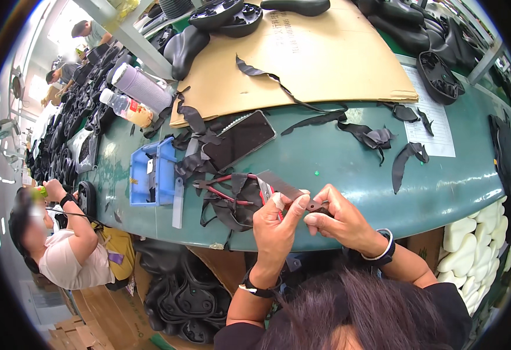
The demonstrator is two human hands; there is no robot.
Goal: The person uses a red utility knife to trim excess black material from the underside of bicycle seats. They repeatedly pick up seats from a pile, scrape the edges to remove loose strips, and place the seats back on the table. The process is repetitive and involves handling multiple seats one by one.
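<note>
Over the near edge of the green table, my left hand (276, 224) and my right hand (343, 219) meet with bent fingers. Between them is a flat brown strip (287, 188) with a darker end that has a small hole. The left thumb and fingers pinch its middle, while the right fingers close round the dark end. A slim red-and-white tool (265, 190) lies against the left fingers; whether they grip it is unclear. Red-handled nippers (223, 189) rest just left, on black fabric scraps (232, 213). A dark phone (241, 142) lies beyond them.
A blue bin (171, 154), a steel ruler (178, 207), a bottle (127, 109) and a lidded tumbler (142, 87) stand or lie left. Cardboard (325, 70) covers the back, with black saddles (188, 49) around it. White foam pads (471, 251) are piled right. A co-worker (72, 251) sits left.
</note>
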